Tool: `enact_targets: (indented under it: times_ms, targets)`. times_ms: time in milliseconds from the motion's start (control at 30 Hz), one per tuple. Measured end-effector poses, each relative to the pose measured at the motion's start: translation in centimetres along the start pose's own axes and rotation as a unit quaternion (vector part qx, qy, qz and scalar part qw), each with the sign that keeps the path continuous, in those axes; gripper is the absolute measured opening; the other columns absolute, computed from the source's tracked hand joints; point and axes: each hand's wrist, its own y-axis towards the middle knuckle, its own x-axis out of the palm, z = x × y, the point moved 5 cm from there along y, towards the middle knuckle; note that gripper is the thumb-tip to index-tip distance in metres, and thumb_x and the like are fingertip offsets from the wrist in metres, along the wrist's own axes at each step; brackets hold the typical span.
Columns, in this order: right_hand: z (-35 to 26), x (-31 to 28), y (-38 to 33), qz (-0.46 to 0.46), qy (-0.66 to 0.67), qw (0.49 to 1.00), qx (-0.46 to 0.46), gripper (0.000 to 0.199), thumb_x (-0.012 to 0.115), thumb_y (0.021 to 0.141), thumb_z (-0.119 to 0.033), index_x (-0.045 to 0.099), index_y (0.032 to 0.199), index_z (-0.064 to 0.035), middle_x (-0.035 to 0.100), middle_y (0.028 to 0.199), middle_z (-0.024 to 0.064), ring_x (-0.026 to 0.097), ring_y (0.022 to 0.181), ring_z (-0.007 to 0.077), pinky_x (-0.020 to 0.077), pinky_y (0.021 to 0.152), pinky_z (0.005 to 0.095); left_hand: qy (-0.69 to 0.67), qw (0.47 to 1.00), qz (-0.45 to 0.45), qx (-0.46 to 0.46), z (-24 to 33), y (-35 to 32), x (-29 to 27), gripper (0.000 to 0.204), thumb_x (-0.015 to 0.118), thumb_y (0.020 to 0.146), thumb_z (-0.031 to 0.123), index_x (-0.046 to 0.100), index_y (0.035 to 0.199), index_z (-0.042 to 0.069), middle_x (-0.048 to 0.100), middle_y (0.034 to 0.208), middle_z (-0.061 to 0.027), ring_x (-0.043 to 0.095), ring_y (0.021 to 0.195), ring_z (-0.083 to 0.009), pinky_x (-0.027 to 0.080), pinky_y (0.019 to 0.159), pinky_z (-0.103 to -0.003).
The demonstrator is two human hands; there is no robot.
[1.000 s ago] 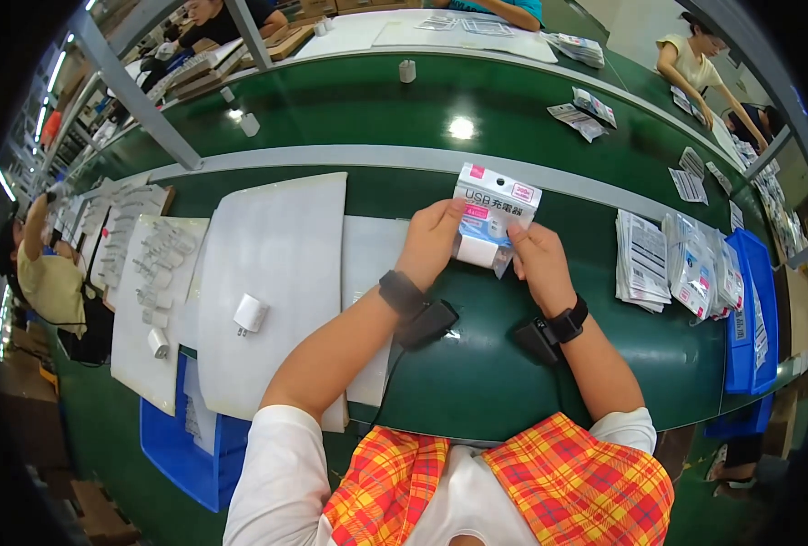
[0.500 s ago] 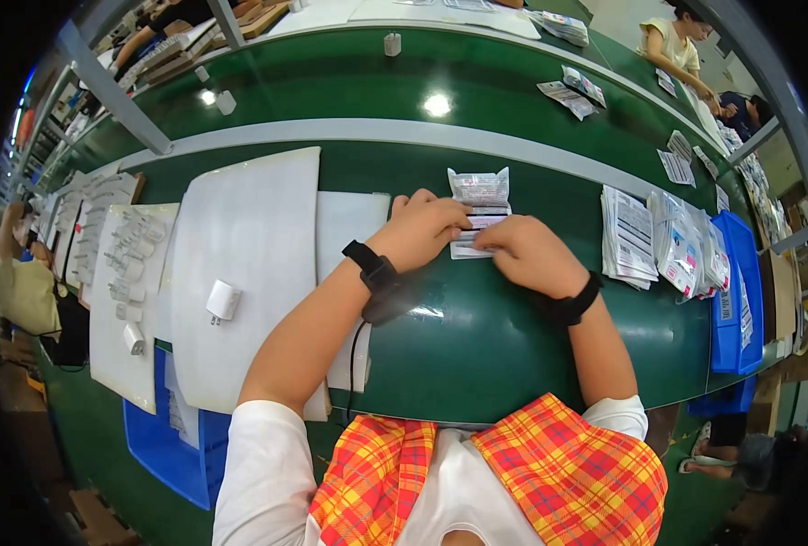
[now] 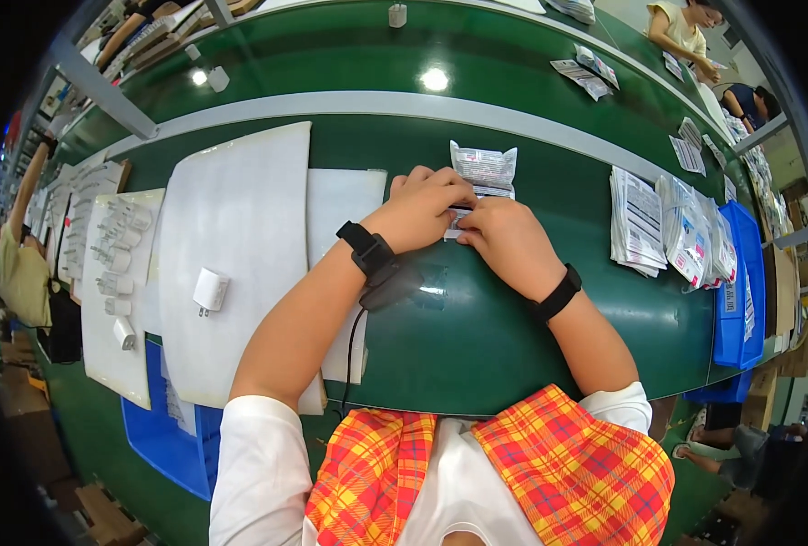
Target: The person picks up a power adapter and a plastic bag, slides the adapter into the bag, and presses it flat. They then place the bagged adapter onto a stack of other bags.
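On the green table in front of me lies a silvery printed plastic pouch (image 3: pixel 484 166). A strip of printed paper or pouch (image 3: pixel 456 224) shows at its near end, mostly covered by my fingers. My left hand (image 3: pixel 419 211) comes at it from the left, fingers curled together on that strip. From the right, my right hand (image 3: pixel 506 238) pinches the same end, its fingertips close to the left ones. Whether the strip is part of the pouch or a separate sheet, I cannot tell. Both wrists wear black bands.
At left, a white charger plug (image 3: pixel 210 289) lies on a white foam sheet (image 3: pixel 249 200), beside a board of several plugs (image 3: pixel 117 241). Right of me are stacked printed sheets (image 3: pixel 636 220), bagged packs (image 3: pixel 691 237) and a blue bin (image 3: pixel 741 291). A co-worker (image 3: pixel 681 32) sits far right.
Both hands have drawn closer together over the pouch's near end, covering more of it. My right hand has shifted left, its fingers now curled in tighter. The whole view has tilted slightly.
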Motion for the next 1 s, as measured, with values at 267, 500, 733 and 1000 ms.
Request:
enact_targets:
  times_ms: [267, 500, 733, 1000]
  targets:
    - [0.4, 1.1, 0.4, 0.029, 0.012, 0.999, -0.005, 0.004, 0.064, 0.076, -0.004, 0.063, 0.08, -0.002, 0.062, 0.079, 0.0138, 0.061, 0.077, 0.0325, 0.0487, 0.07, 0.0416, -0.01, 1.0, 0.015, 0.009, -0.4, 0.2, 0.0, 0.031, 0.066, 0.08, 0.01, 0.065, 0.108, 0.023, 0.057, 0.114, 0.0052, 0.048, 0.107, -0.0262, 0.032, 0.094, -0.042]
    - [-0.6, 1.0, -0.6, 0.002, 0.009, 0.997, -0.07, 0.005, 0.063, 0.077, -0.004, 0.062, 0.082, -0.0037, 0.062, 0.082, 0.0128, 0.061, 0.079, 0.0328, 0.0484, 0.071, 0.0419, 0.033, 0.999, 0.006, 0.01, -0.1, 0.4, -0.3, 0.033, 0.067, 0.08, 0.013, 0.064, 0.111, 0.023, 0.057, 0.116, 0.004, 0.048, 0.11, -0.0254, 0.033, 0.095, -0.042]
    - [1.4, 0.3, 0.1, 0.053, 0.039, 0.998, 0.021, 0.008, 0.067, 0.078, -0.011, 0.066, 0.083, -0.0048, 0.064, 0.081, 0.0119, 0.063, 0.077, 0.0332, 0.0494, 0.07, 0.0426, 0.036, 0.999, 0.009, -0.018, -0.3, 0.5, 0.1, 0.035, 0.064, 0.082, 0.013, 0.063, 0.115, 0.023, 0.057, 0.118, 0.0028, 0.048, 0.113, -0.0259, 0.033, 0.097, -0.042]
    - [0.4, 1.9, 0.9, 0.025, -0.014, 0.999, 0.034, 0.009, 0.065, 0.076, -0.012, 0.067, 0.08, -0.0035, 0.066, 0.076, 0.0151, 0.064, 0.076, 0.0343, 0.0505, 0.068, 0.0448, 0.023, 0.999, 0.033, -0.013, -0.9, 0.3, -0.5, 0.033, 0.063, 0.081, 0.012, 0.065, 0.112, 0.024, 0.058, 0.116, 0.003, 0.049, 0.112, -0.0272, 0.035, 0.095, -0.043]
